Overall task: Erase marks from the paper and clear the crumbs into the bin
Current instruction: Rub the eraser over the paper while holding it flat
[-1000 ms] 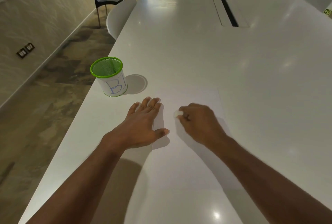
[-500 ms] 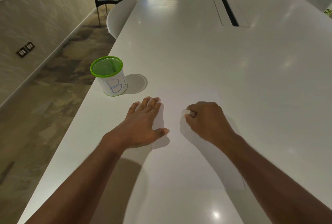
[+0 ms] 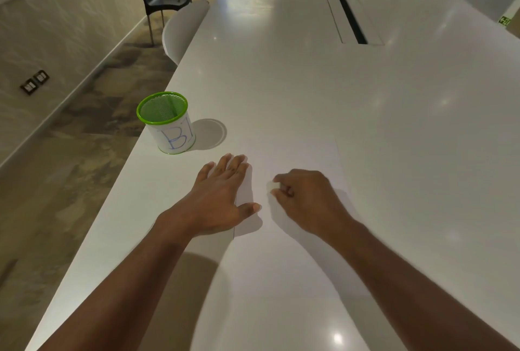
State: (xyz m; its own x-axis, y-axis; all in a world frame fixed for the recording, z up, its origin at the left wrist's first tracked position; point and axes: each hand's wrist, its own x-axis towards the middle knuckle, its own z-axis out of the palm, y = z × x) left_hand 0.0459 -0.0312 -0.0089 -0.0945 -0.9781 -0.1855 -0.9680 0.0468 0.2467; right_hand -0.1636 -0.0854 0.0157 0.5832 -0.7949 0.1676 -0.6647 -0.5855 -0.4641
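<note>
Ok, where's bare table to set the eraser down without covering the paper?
Bare table lies right of the paper, short of the cable slot. Also free: beyond the paper's far edge. Crowded: the left side, with the left hand pressing the paper's edge and the bin behind it.

Long white glossy table [image 3: 351,103], running lower centre to top of frame. On it: white paper sheet [image 3: 298,159], centre; green-rimmed mesh bin [image 3: 166,122] marked "BI", left edge; recessed cable slot [image 3: 350,17], upper right.
</note>
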